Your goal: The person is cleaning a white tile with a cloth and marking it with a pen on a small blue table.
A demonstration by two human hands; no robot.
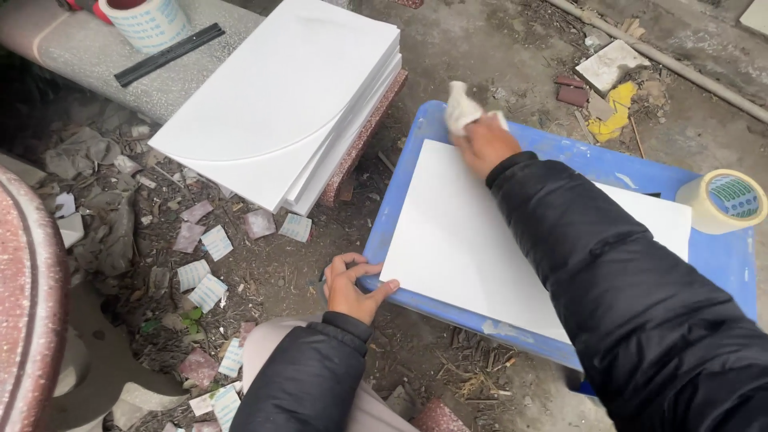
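The dirt ground (448, 48) fills the view, strewn with rubble, dead twigs and torn paper scraps (210, 264). On it, right of centre, stands a blue plastic counter (724, 264), and on top of that lies a large white sheet (460, 240), flat, its near left corner reaching the counter's near left edge. To the far left a stack of white sheets (280, 96) rests tilted on a red speckled stone slab (364, 136), with one corner leaning out over the litter. Beyond it runs a grey speckled stone ledge (88, 56) carrying a black strip (170, 54) and a big roll of tape (148, 20).

Both arms wear black padded sleeves. The right hand (484, 144) is at the far left corner of the white sheet on the counter, its grip closed around a crumpled white cloth (462, 106) that sticks up above the knuckles and rests at the sheet's far edge. The left hand (352, 288) sits at the counter's near left corner, fingers curled over the blue rim and thumb lying along it beside the sheet's corner, so its grip is closed on the counter edge.

A second roll of tape (724, 202) lies on the counter at the far right, just beside the sheet. A yellow scrap (612, 116) and broken tile pieces (610, 64) lie on the far ground.
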